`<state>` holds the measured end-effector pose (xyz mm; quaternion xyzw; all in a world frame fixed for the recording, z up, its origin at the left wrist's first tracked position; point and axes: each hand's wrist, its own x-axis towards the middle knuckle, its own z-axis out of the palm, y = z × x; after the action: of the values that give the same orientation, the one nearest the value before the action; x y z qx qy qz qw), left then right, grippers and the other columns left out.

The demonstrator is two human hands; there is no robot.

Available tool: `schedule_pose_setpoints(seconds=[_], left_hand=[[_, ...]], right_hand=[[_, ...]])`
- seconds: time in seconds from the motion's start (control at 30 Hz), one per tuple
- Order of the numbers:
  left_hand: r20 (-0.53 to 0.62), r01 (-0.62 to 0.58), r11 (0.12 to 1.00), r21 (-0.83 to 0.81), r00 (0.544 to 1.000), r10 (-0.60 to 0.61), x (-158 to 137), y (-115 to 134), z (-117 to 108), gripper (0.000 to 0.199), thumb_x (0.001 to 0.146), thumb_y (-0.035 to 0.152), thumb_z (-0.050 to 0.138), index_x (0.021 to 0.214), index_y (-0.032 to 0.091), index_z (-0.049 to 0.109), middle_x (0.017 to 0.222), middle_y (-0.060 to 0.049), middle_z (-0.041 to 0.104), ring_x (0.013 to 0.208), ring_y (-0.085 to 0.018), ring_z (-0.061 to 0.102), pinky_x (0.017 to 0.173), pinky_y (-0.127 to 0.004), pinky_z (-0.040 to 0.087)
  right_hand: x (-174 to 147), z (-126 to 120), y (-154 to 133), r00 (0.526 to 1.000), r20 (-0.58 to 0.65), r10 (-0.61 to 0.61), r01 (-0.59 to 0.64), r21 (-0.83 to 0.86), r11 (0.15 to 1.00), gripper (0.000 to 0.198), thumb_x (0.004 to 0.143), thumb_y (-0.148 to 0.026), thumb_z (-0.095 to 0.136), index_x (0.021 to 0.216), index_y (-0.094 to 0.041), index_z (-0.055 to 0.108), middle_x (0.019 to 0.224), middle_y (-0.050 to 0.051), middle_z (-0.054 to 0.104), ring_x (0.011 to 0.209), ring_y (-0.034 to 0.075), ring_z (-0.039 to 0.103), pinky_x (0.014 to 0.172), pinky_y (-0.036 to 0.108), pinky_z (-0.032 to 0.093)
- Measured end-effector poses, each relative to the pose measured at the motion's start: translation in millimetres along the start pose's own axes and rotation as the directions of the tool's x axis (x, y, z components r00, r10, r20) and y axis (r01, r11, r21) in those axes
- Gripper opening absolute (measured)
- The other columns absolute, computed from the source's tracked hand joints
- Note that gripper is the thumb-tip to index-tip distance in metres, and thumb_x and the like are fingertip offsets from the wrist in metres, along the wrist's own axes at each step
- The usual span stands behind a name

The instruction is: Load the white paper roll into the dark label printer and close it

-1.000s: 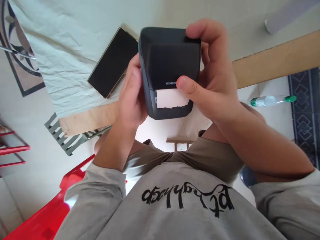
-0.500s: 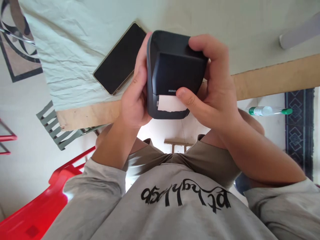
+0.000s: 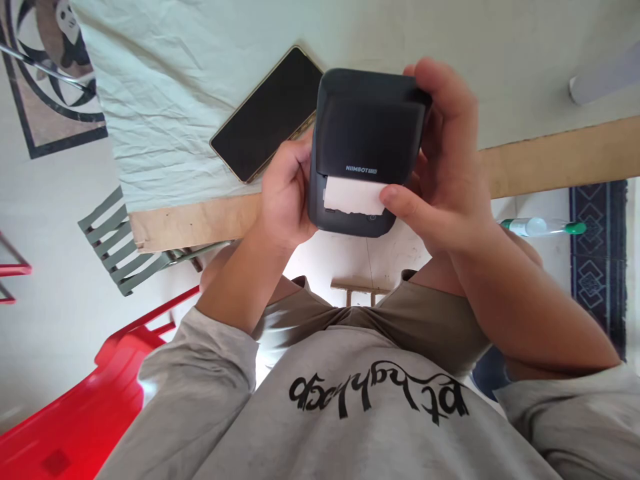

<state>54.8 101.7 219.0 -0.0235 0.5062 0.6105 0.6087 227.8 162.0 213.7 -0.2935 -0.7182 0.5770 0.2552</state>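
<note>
A black label printer [image 3: 373,127] marked NIIMBOT is held up over the table's front edge. White label paper [image 3: 353,195] sticks out of its slot, with a ragged lower edge. My left hand [image 3: 290,190] grips the printer's lower left side, its fingers partly hidden behind the body. On the other side my right hand [image 3: 450,160] has its fingers bent around the upper right edge. Its thumb tip touches the right end of the label paper. A black smartphone [image 3: 267,110] lies on the cloth just left of the printer.
Pale green cloth [image 3: 160,133] covers the table, whose wooden edge [image 3: 195,223] faces me. A red chair [image 3: 100,393] and a grey-green slatted seat [image 3: 113,243] stand at left. A plastic bottle [image 3: 540,227] is at right, and a pale cylinder [image 3: 600,77] at upper right.
The printer has turned slightly, so its brand name and more label paper show. My right thumb has slid to the paper's right end. My left fingers sit lower. The whole view has shifted slightly.
</note>
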Motion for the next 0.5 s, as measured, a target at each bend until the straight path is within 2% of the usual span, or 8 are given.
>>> schedule_pose_setpoints(seconds=[0.1,0.17,0.23,0.3,0.37,0.43,0.5], left_hand=[[0.081,0.078,0.997,0.011,0.994,-0.079,-1.0,2.6,2.6,0.025,0.088,0.022,0.053,0.065,0.021,0.043,0.071,-0.006,0.060,0.125,-0.029,0.066,0.098,-0.037,0.062],[0.143,0.083,0.996,0.020,0.986,-0.085,-3.7,4.2,5.2,0.023,0.090,0.025,0.050,0.067,0.022,0.049,0.082,-0.008,0.069,0.129,-0.030,0.064,0.099,-0.039,0.062],[0.219,0.076,0.997,0.017,0.973,-0.077,-7.2,5.1,8.1,0.028,0.096,0.030,0.042,0.073,0.020,0.056,0.091,-0.009,0.072,0.131,-0.031,0.063,0.099,-0.040,0.062],[0.274,0.075,0.997,0.012,0.959,-0.076,-9.7,4.4,9.4,0.038,0.101,0.038,0.036,0.085,0.018,0.064,0.096,-0.009,0.073,0.132,-0.031,0.064,0.099,-0.041,0.062],[0.309,0.073,0.997,0.012,0.948,-0.073,-9.8,1.7,7.7,0.044,0.103,0.044,0.034,0.100,0.018,0.069,0.097,-0.008,0.073,0.131,-0.030,0.066,0.098,-0.039,0.062],[0.331,0.011,1.000,0.022,0.943,-0.017,-7.7,-2.3,2.9,0.039,0.104,0.046,0.041,0.108,0.021,0.071,0.095,-0.006,0.072,0.125,-0.029,0.069,0.094,-0.036,0.062],[0.361,-0.051,0.997,0.051,0.932,0.029,-4.7,-5.9,-3.1,0.031,0.101,0.046,0.055,0.110,0.022,0.072,0.097,-0.005,0.073,0.117,-0.027,0.072,0.089,-0.033,0.062]], right_hand=[[-2.7,-1.1,-0.4,1.000,-0.024,0.018,-0.017,0.049,0.999,0.078,0.086,-0.041,0.068,0.153,-0.039,0.030,0.164,-0.003,0.027,0.140,0.016,0.049,0.115,0.032,0.059],[-4.1,-6.7,-3.4,0.999,-0.012,0.042,-0.042,0.020,0.999,0.078,0.084,-0.039,0.071,0.152,-0.039,0.032,0.161,-0.003,0.033,0.140,0.016,0.051,0.116,0.032,0.058],[-4.3,-16.0,-11.3,0.998,0.005,0.057,-0.056,-0.077,0.995,0.077,0.081,-0.042,0.075,0.149,-0.039,0.039,0.155,-0.003,0.041,0.141,0.016,0.051,0.116,0.031,0.058],[-2.0,-26.2,-23.3,0.998,-0.038,0.048,-0.056,-0.241,0.969,0.071,0.079,-0.050,0.077,0.143,-0.035,0.051,0.147,0.000,0.047,0.142,0.018,0.050,0.108,0.028,0.058],[3.9,-33.7,-35.7,0.993,-0.120,-0.006,-0.040,-0.378,0.925,0.064,0.079,-0.059,0.075,0.132,-0.025,0.063,0.131,0.005,0.055,0.125,0.015,0.057,0.091,0.025,0.055],[13.3,-36.5,-43.9,0.973,-0.219,-0.072,-0.029,-0.427,0.904,0.064,0.081,-0.065,0.071,0.122,-0.016,0.068,0.119,0.006,0.058,0.093,0.005,0.057,0.075,0.022,0.047],[24.0,-34.0,-45.9,0.942,-0.335,0.007,-0.106,-0.280,0.954,0.064,0.084,-0.065,0.069,0.126,-0.017,0.065,0.126,0.001,0.058,0.075,-0.003,0.049,0.066,0.019,0.042]])
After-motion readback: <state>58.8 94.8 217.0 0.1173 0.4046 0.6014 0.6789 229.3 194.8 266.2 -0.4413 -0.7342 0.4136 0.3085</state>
